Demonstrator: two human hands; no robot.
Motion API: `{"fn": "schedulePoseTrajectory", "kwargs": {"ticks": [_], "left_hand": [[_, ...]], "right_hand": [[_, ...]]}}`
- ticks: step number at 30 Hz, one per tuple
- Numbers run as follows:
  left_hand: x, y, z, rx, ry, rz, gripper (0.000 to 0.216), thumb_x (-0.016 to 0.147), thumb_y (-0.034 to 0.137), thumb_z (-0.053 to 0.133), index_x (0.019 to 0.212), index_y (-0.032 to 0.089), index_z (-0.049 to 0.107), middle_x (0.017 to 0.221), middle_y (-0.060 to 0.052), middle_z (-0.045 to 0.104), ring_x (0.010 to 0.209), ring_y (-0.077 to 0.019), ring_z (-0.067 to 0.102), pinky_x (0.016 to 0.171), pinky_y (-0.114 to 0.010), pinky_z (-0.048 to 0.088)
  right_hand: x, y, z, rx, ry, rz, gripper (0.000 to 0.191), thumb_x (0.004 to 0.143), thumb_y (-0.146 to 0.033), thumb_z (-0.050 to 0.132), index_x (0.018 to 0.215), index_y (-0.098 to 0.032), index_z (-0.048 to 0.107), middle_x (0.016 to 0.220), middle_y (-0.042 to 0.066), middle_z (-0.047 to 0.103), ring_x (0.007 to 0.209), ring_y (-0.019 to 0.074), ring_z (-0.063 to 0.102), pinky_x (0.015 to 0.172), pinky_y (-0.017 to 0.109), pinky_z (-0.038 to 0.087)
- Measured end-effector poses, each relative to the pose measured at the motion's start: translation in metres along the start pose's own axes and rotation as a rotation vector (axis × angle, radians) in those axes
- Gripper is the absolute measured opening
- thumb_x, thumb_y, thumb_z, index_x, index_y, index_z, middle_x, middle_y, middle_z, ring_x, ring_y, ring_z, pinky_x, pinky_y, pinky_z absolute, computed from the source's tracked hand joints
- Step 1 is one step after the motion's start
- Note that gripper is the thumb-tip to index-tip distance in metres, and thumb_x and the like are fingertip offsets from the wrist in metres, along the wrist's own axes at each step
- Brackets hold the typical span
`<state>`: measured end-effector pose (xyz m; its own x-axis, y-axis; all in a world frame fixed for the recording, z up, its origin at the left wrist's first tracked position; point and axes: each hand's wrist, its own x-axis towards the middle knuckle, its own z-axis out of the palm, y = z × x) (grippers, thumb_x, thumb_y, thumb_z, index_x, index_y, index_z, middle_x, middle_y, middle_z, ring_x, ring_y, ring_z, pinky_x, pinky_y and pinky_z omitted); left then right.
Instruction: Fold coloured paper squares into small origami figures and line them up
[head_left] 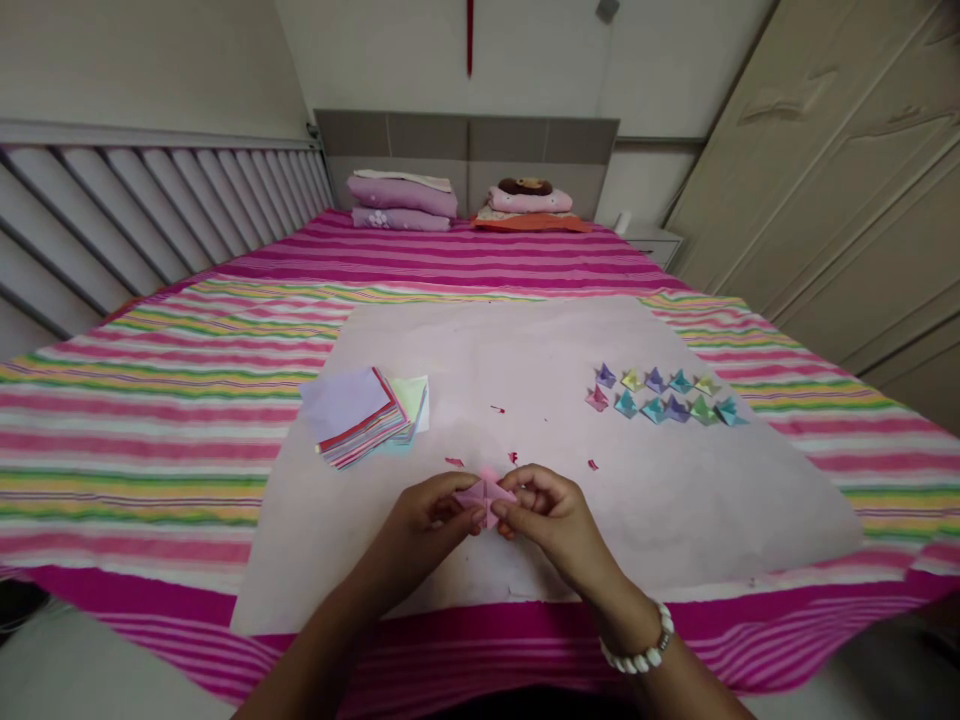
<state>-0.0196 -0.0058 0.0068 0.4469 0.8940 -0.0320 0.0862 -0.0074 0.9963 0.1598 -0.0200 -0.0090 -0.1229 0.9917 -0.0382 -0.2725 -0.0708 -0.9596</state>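
A small pink folded paper piece (484, 495) is pinched between both hands just above a large pale sheet (675, 520) spread on the bed. My left hand (431, 520) grips its left side with curled fingers. My right hand (551, 520), with a white bead bracelet at the wrist, pinches its right side. A stack of coloured square papers (367, 410) lies to the left of the hands. Several finished small folded pieces (664, 395) in purple, green and blue sit in two rows to the right.
The bed has a pink striped cover (150, 400). Tiny red paper scraps (499, 409) dot the pale sheet. Pillows (401, 195) lie at the headboard. A slatted rail (150, 210) runs along the left, and wardrobe doors (847, 180) stand at the right.
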Motion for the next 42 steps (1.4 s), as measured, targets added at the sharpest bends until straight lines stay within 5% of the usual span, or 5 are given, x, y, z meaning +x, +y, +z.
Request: {"fn": "schedulePoseTrajectory", "kwargs": {"ticks": [23, 37, 42], "left_hand": [[0.002, -0.009, -0.001, -0.165, 0.087, 0.006, 0.016, 0.077, 0.023, 0.069, 0.091, 0.020, 0.076, 0.077, -0.002, 0.070, 0.067, -0.0131, 0.060, 0.064, -0.026, 0.050], [-0.005, -0.004, -0.001, -0.206, 0.109, -0.060, 0.019, 0.077, 0.032, 0.068, 0.086, 0.019, 0.077, 0.081, -0.005, 0.073, 0.078, -0.0182, 0.064, 0.075, -0.032, 0.053], [-0.001, -0.005, 0.004, -0.189, 0.167, -0.079, 0.018, 0.072, 0.034, 0.075, 0.074, 0.016, 0.074, 0.068, -0.003, 0.070, 0.067, -0.0159, 0.063, 0.066, -0.029, 0.052]], "right_hand": [[0.001, 0.006, 0.004, 0.034, -0.006, -0.009, 0.013, 0.072, -0.025, 0.075, 0.083, -0.017, 0.074, 0.047, -0.002, 0.065, 0.040, 0.0093, 0.057, 0.043, 0.019, 0.045], [-0.001, 0.011, 0.004, 0.066, 0.024, -0.006, 0.010, 0.072, -0.019, 0.065, 0.078, -0.019, 0.073, 0.049, -0.002, 0.066, 0.043, 0.0115, 0.059, 0.048, 0.023, 0.047], [-0.003, 0.010, 0.002, 0.069, -0.041, -0.017, 0.012, 0.078, -0.026, 0.066, 0.085, -0.019, 0.073, 0.057, 0.000, 0.068, 0.051, 0.0138, 0.062, 0.056, 0.027, 0.050]]}}
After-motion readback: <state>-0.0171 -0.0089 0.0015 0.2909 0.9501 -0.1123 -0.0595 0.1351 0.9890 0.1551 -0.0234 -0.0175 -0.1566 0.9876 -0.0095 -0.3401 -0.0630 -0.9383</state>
